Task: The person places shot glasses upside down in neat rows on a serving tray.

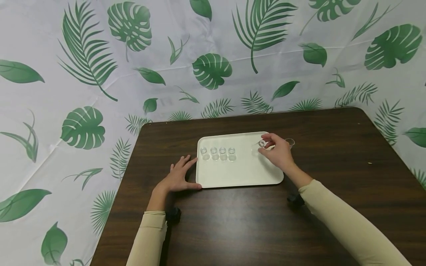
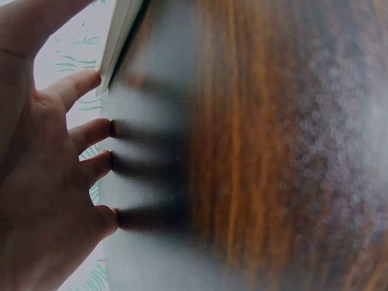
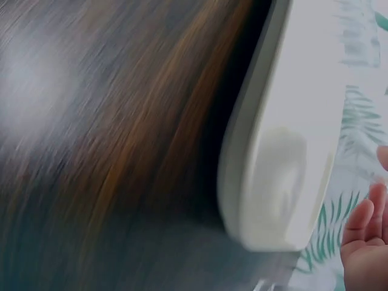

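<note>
My right hand [image 1: 279, 150] pinches a small clear glass [image 1: 261, 143] between thumb and fingers, tilted above the right part of a white tray [image 1: 244, 173]. Several similar small clear glasses [image 1: 222, 153] stand in a row on the tray's left half. At the tray's left edge, my left hand [image 1: 175, 177] is spread, with thumb and index finger touching the rim and the other fingertips on the table. In the right wrist view, part of the right hand [image 3: 367, 242] shows at the edge, and the glass cannot be made out.
Another clear round glass [image 1: 290, 142] is partly hidden just beyond the right hand, by the tray's right side. The tray lies on a dark brown wooden table [image 1: 233, 221]. A white cloth with green leaf prints [image 1: 173, 88] hangs behind and to the left.
</note>
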`<act>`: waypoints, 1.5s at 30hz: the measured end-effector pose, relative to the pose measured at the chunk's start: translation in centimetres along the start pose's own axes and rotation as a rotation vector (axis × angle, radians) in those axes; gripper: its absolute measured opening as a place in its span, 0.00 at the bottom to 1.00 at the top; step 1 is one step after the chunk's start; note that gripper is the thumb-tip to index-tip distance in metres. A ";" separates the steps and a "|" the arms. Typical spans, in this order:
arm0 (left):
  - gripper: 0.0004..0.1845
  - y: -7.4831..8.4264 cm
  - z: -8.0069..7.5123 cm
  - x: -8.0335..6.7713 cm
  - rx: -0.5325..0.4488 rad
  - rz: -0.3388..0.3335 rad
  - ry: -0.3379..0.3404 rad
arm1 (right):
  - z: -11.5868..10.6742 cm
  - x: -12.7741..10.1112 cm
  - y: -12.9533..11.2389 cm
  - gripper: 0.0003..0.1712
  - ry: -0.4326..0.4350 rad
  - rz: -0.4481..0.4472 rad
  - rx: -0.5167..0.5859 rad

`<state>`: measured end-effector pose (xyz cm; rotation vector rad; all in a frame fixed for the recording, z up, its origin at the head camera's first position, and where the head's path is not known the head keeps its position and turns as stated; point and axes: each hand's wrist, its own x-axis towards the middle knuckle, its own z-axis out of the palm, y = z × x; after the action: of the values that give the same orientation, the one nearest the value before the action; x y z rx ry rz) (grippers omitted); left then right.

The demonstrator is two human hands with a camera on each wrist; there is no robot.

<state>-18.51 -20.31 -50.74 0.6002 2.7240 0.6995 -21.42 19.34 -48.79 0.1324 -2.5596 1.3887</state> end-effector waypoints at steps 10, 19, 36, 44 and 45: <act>0.59 -0.1 0.1 0.1 0.004 0.001 -0.003 | 3.0 0.3 -0.9 0.20 -0.092 -0.043 -0.030; 0.59 -0.2 0.0 0.0 -0.002 -0.004 -0.006 | 4.6 0.2 -1.3 0.19 -0.128 -0.066 -0.024; 0.58 0.1 0.0 -0.1 -0.006 0.005 -0.004 | 5.4 0.2 -1.6 0.21 -0.166 -0.077 -0.036; 0.58 -0.1 0.1 0.1 0.000 0.010 0.001 | 5.5 0.2 -1.3 0.22 -0.171 -0.087 -0.027; 0.58 -0.2 0.1 0.1 0.001 0.010 0.002 | 5.5 0.2 -1.3 0.22 -0.173 -0.089 -0.024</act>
<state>-18.63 -20.34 -50.96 0.6148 2.7255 0.7011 -22.26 14.03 -50.57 0.3727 -2.6708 1.3685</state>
